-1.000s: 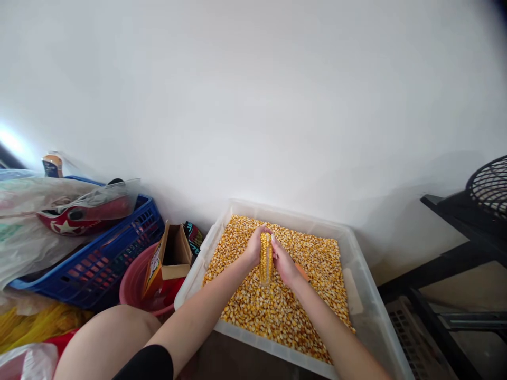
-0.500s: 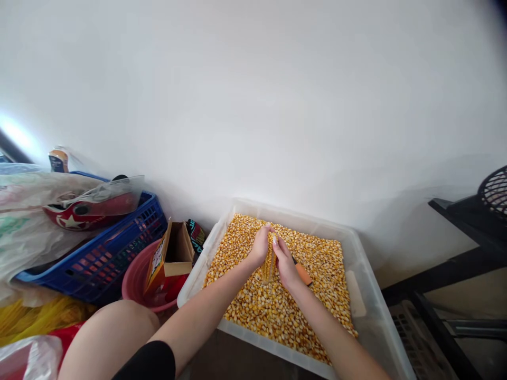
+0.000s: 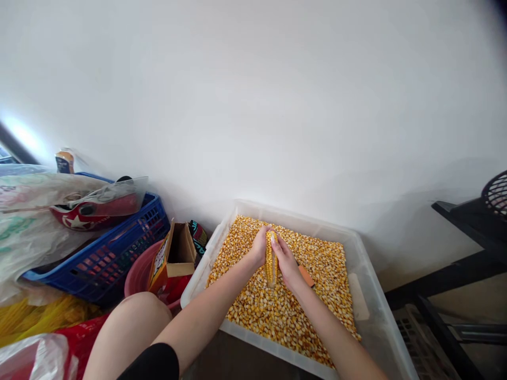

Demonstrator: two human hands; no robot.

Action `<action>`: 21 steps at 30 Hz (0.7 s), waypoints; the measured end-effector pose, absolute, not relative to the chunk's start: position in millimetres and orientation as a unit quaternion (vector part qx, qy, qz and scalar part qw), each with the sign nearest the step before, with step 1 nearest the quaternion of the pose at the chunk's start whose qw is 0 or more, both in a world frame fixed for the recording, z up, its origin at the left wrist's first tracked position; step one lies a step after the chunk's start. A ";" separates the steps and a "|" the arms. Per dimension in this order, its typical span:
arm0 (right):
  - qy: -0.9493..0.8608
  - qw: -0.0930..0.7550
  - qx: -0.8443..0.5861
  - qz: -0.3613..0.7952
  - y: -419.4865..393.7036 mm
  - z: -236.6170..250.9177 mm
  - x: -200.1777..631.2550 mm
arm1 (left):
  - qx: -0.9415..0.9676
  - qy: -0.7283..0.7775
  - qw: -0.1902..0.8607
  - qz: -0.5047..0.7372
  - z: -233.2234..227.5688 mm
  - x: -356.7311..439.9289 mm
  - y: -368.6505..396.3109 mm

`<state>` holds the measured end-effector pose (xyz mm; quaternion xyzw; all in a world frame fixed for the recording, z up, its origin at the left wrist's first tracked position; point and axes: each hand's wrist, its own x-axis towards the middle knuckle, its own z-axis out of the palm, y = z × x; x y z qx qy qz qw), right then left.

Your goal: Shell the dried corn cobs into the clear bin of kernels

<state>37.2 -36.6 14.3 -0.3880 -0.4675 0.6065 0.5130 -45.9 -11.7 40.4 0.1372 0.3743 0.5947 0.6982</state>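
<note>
An ear of corn (image 3: 271, 264) points toward me between my hands, partly stripped of kernels along its right side. My left hand (image 3: 260, 246) is closed around its far left side. On the right, my right hand (image 3: 285, 260) grips the ear too, with the thumb pressed on the kernels near the far end. Below them, loose yellow corn kernels (image 3: 261, 322) fill much of a translucent plastic bin (image 3: 376, 311). An orange object (image 3: 306, 275) lies on the kernels, partly hidden behind my right wrist; its kind I cannot make out.
Left of the bin stand a pink basin (image 3: 137, 272) with an opened cardboard box (image 3: 180, 253) in it, and a blue basket (image 3: 99, 258) holding a red helmet (image 3: 91, 214) and plastic bags. A black frame (image 3: 439, 274) stands at right. A white wall (image 3: 253, 105) rises behind.
The view has shifted slightly, so things sit a little further right. The ear has turned in my hands and shows more yellow kernels toward me. Both hands keep their grip.
</note>
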 end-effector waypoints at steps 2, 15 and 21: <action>-0.465 0.514 -0.392 0.604 -35.8 14.0 37.7 | 0.137 0.380 0.697 0.593 39.5 -45.1 -12.4; -0.506 0.494 -0.413 0.574 -34.5 10.8 43.7 | 0.085 0.383 0.729 0.561 40.8 -43.2 -16.4; -0.502 0.496 -0.388 0.593 -36.9 13.8 42.7 | 0.093 0.346 0.739 0.570 40.0 -44.9 -14.6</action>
